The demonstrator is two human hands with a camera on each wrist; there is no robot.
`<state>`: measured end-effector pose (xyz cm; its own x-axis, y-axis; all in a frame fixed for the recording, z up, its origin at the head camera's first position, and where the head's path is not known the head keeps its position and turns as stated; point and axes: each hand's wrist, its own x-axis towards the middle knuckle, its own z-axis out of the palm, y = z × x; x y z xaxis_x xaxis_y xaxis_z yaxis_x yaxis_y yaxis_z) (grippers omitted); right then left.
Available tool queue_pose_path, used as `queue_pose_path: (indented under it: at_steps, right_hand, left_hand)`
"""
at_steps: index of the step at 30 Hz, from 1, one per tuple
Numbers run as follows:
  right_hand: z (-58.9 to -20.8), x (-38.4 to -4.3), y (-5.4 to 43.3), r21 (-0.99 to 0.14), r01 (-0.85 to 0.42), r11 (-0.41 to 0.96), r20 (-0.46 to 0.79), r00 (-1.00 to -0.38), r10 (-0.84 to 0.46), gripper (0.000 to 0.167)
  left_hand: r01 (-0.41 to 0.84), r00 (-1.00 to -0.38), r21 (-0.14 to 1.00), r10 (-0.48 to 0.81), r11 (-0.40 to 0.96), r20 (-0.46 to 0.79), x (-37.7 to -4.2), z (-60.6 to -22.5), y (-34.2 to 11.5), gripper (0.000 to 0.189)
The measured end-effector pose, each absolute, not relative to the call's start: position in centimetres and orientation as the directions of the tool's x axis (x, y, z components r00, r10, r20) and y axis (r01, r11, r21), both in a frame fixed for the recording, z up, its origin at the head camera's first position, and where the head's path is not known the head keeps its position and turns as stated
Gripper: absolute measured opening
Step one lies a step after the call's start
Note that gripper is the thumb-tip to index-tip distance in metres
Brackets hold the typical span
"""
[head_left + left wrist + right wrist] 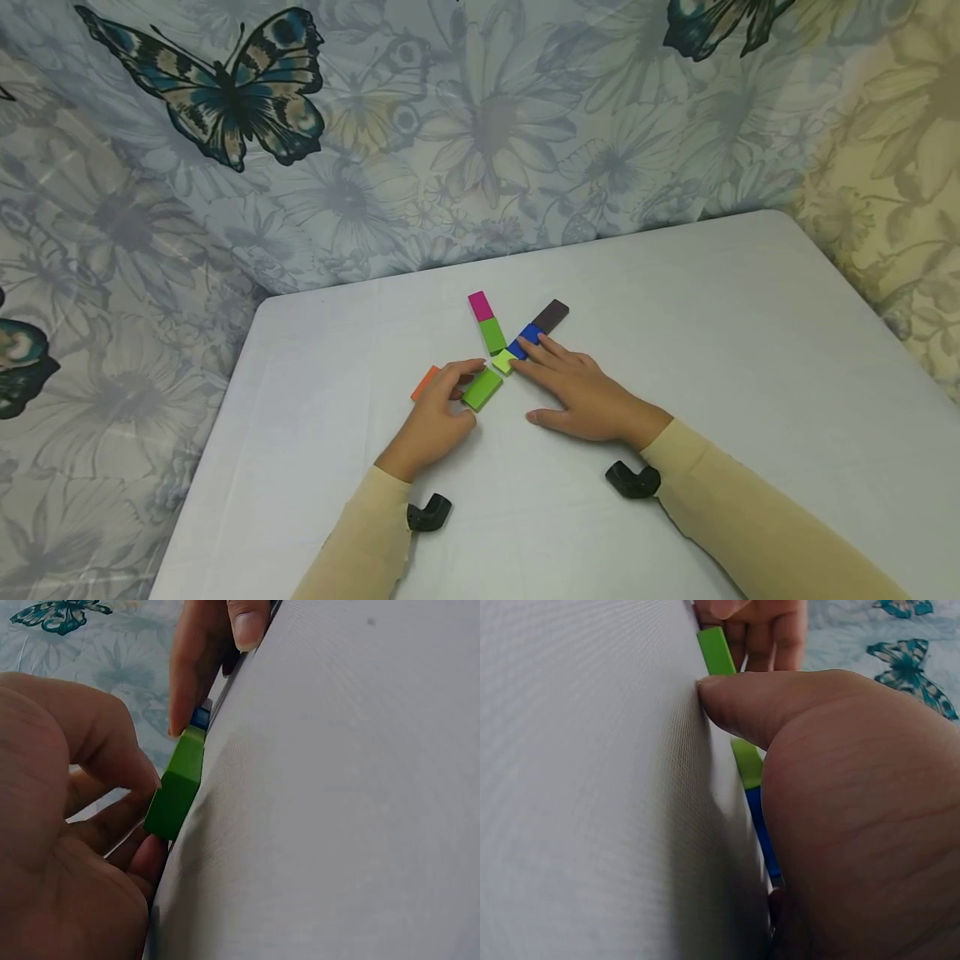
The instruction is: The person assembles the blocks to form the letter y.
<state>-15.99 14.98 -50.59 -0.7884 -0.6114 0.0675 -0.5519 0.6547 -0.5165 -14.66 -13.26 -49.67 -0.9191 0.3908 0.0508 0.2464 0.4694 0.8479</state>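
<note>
Several flat rectangular blocks lie end to end in lines on the white table. My left hand (437, 417), fingers loosely bent, touches the far left edge of a green block (482, 389); its thumb is apart from the block. Partly hidden behind that hand is an orange block (426, 382). My right hand (588, 395) lies palm down with fingers extended, fingertips on a blue block (527, 335) and beside a small lime block (504, 362). In the left wrist view, the fingers of my left hand (82, 802) meet the green block (176, 787).
A second green block (492, 335) and a magenta block (481, 306) form a line farther back. A dark brown block (551, 316) extends the blue one. The white table (712, 333) meets butterfly-patterned fabric (487, 125) at its back edge.
</note>
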Motion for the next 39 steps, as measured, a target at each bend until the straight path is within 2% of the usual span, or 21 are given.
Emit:
queue_pose_path:
  at_steps: [26, 39]
  right_hand:
    - [-50.51, -16.11, 14.86, -0.517, -0.539, 0.665, 0.046, -0.793, -0.607, 0.084]
    - [-50.69, -16.12, 14.89, -0.518, -0.542, 0.662, 0.055, -0.793, -0.607, 0.083]
  left_hand:
    - [0.224, -0.942, 0.836, 0.332, 0.5, 0.054, -14.85, -50.14, -13.08, 0.056]
    - [0.246, -0.942, 0.856, 0.32, 0.454, 0.101, -14.66, -49.72, -13.13, 0.057]
